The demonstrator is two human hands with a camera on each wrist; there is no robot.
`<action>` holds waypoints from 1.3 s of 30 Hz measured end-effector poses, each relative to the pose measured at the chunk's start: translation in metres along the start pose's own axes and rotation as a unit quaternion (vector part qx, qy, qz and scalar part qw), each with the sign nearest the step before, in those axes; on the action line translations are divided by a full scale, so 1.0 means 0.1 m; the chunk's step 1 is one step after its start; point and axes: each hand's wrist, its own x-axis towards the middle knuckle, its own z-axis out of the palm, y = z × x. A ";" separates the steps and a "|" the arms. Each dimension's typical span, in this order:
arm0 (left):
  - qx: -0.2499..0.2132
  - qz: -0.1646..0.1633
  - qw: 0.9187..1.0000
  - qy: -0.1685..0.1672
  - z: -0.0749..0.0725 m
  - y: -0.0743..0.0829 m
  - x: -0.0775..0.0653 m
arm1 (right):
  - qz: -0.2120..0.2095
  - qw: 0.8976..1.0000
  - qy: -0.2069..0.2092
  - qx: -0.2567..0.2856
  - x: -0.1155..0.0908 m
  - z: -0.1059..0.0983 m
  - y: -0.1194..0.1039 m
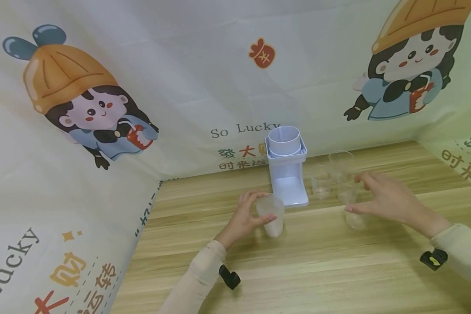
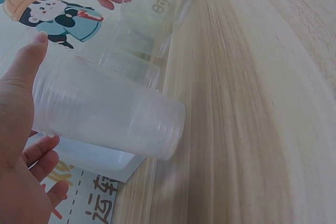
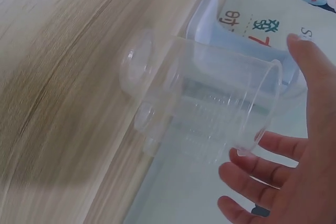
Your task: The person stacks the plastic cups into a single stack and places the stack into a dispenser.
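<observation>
My left hand [image 1: 251, 213] holds a nested stack of frosted plastic cups [image 1: 274, 222], thumb across the front and fingers behind near the rim. In the left wrist view the stack [image 2: 110, 103] stands with its base at the wood tabletop, between thumb and curled fingers. My right hand [image 1: 392, 200] is spread beside several clear plastic cups [image 1: 355, 220]. From the right wrist, a clear cup [image 3: 226, 87] stands between its thumb and fingers; the thumb is apart from the rim, while the fingertips are right at it.
Behind the stack stands a white holder [image 1: 290, 189] with a round tube [image 1: 284, 141] on top. More clear cups, including a taller one [image 1: 340, 163], stand to its right, near the printed cloth wall [image 1: 204, 87]. Cloth also rises at the left and right edges of the wood tabletop [image 1: 298, 270].
</observation>
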 end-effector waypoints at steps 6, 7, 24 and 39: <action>0.000 0.002 1.000 0.005 0.01 -0.02 0.00 | -0.008 1.000 -0.001 -0.015 0.00 0.02 0.01; 0.001 0.002 1.000 0.005 0.01 -0.02 0.00 | -0.007 1.000 0.001 -0.015 0.00 0.02 0.01; 0.007 0.008 1.000 0.006 -0.01 -0.03 0.00 | -0.052 0.999 0.017 0.006 0.06 -0.06 -0.19; 0.007 0.000 1.000 -0.003 -0.02 -0.01 -0.01 | -0.094 0.994 0.004 0.056 0.18 0.00 -0.45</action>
